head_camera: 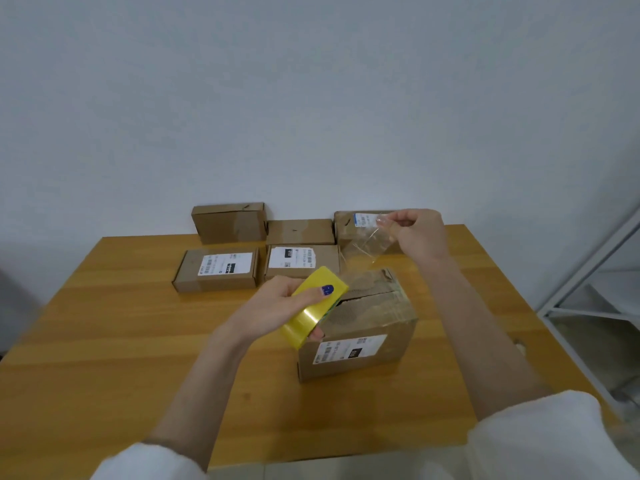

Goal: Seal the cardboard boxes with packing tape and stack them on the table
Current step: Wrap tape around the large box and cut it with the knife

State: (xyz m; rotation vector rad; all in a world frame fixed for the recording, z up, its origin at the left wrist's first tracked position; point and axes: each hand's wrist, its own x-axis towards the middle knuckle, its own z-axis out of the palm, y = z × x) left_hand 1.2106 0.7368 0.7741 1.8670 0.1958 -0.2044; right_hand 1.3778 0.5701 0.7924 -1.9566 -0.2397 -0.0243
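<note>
My left hand (277,308) grips a yellow roll of packing tape (313,304) just above the near left corner of a cardboard box (360,337) with a white label on its front. A clear strip of tape (363,247) runs up from the roll to my right hand (417,233), which pinches its free end above and behind the box. The box's top flaps show a dark gap along the seam. Both hands are raised off the wooden table (138,341).
Several smaller cardboard boxes lie at the back of the table: two labelled flat ones (218,270) (301,259), two plain ones behind them (228,221) (299,232), and one (349,225) partly behind my right hand. A white metal rack (595,271) stands at the right.
</note>
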